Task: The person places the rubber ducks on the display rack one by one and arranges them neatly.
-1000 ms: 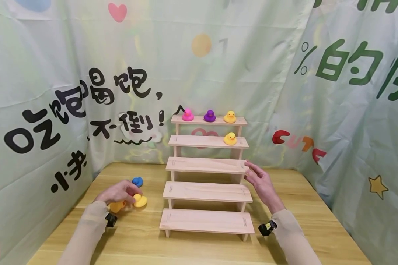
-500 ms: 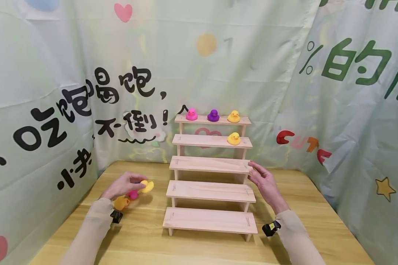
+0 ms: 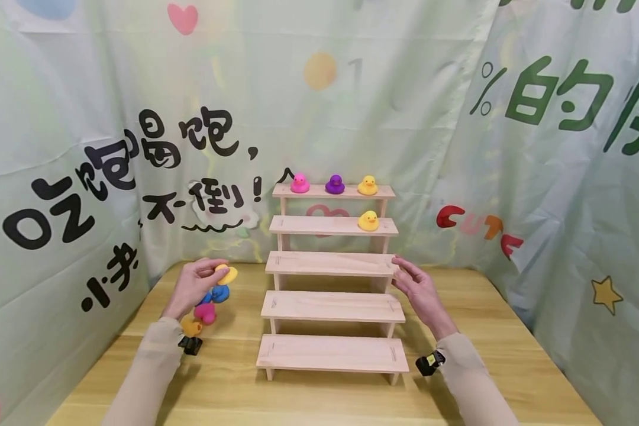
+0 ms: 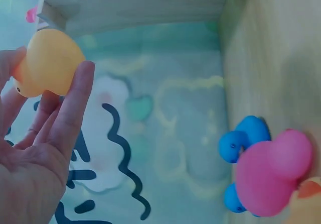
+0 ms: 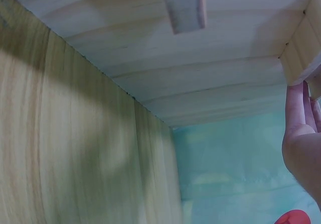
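Curtain (image 3: 404,118) reads “CUTE” (image 3: 474,227); left hand (image 3: 190,287) pinches yellow duck (image 4: 52,61)

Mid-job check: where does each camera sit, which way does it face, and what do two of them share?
Head: worn on the head, facing forward and down at the stepped shelf; both hands and sleeves show.
Left wrist: on that wrist, looking past the left hand and its pinched yellow duck to the cloth, sideways; only that hand shows.
Right wrist: facing the shelf, table and cloth; part of the right hand shows.
Shared by head and left wrist: left hand, pinched duck, lower pink duck.
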Motion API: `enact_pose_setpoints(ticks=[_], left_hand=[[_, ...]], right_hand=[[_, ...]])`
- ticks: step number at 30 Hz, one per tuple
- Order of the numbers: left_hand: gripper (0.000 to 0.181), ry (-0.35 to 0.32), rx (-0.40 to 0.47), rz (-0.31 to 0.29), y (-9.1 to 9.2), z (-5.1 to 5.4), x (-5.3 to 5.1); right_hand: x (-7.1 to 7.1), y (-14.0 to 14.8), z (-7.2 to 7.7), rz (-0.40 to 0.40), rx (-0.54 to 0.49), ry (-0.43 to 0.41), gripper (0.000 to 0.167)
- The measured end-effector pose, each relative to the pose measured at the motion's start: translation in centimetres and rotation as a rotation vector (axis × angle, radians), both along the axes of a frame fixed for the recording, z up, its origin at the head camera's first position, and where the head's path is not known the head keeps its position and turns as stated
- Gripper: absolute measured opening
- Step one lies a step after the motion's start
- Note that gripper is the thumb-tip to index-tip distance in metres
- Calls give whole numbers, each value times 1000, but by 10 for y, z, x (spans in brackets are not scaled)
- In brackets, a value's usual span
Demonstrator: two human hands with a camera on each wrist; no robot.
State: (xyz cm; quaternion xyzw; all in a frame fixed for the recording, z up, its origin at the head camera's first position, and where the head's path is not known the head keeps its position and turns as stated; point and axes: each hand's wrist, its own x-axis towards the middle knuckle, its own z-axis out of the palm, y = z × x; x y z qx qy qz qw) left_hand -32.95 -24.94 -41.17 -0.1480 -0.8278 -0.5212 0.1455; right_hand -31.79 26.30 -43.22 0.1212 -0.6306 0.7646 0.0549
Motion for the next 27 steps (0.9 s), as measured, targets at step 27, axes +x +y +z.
enact_pose_setpoints(ticks=[27], left_hand=[[33, 34, 301, -70, 47, 47, -13]], right_hand=[[-1, 1, 0, -14, 0, -13, 50]])
